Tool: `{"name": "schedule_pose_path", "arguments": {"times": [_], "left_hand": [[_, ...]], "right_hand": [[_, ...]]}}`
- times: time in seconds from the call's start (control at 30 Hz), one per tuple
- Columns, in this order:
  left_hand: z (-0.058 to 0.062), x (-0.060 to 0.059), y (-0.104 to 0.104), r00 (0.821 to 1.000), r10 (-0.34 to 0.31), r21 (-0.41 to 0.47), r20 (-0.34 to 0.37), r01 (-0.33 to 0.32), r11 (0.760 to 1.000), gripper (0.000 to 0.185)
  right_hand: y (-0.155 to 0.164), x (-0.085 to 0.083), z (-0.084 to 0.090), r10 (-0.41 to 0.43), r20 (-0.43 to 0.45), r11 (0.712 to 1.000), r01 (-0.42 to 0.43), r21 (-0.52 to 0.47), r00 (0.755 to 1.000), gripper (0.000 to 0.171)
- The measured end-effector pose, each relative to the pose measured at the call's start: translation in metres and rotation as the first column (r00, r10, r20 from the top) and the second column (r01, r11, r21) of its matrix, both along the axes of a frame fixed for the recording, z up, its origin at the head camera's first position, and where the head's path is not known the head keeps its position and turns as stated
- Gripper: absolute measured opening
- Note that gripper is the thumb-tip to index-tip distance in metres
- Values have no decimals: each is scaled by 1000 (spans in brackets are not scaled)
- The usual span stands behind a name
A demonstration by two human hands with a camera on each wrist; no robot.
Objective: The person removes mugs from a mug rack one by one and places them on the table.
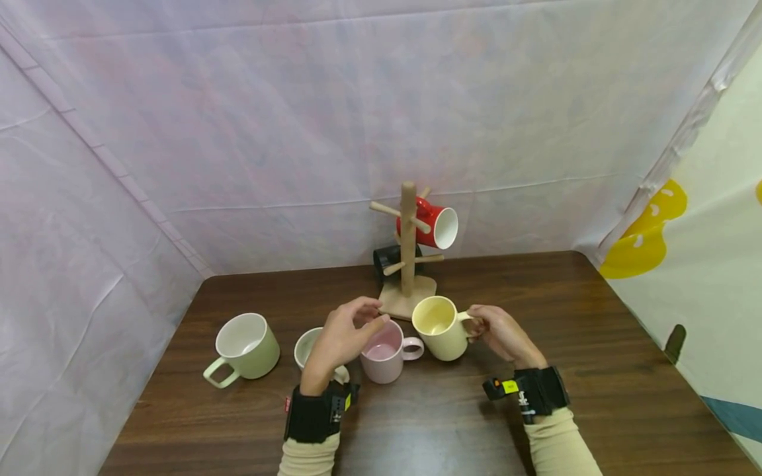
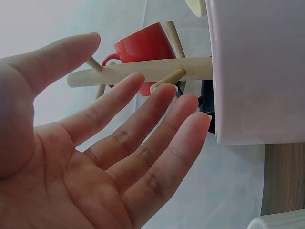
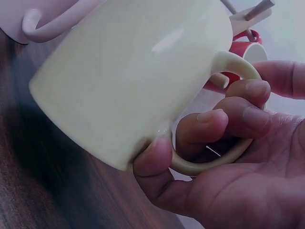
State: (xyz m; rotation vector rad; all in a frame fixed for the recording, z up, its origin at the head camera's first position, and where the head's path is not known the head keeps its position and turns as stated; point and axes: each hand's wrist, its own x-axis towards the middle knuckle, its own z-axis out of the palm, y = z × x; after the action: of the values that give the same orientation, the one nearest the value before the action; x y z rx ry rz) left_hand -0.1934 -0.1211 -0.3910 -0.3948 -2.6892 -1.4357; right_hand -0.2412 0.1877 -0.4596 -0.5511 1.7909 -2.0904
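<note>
By its handle, a pale yellow mug (image 1: 449, 344) is held in my right hand (image 1: 500, 332). Several curled fingers pass through the handle loop in the right wrist view, where the mug (image 3: 128, 81) leans with its base over the tabletop. My left hand (image 1: 342, 334) hovers at the pink mug (image 1: 383, 371), fingers spread and loosely bent, with nothing in the palm. That pink mug stands upright, its handle toward the yellow one. Partly hidden behind my left hand is a whitish mug (image 1: 302, 349).
Behind the mugs stands a wooden mug rack (image 1: 407, 248). A red mug (image 1: 424, 237) hangs on an upper peg, a black mug (image 1: 385, 256) lower down. Farther left, a light green mug (image 1: 262, 357) sits on the dark wooden table (image 1: 595, 344). Pale cloth (image 1: 297, 119) hangs behind the table.
</note>
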Motion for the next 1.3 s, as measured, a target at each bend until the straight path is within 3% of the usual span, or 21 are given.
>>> {"name": "schedule_pose_path", "arguments": {"times": [1.3], "left_hand": [[1, 0, -3, 1000, 7, -3, 2, -7, 1000, 28]], "right_hand": [[-1, -6, -12, 59, 35, 996, -57, -65, 998, 32]]}}
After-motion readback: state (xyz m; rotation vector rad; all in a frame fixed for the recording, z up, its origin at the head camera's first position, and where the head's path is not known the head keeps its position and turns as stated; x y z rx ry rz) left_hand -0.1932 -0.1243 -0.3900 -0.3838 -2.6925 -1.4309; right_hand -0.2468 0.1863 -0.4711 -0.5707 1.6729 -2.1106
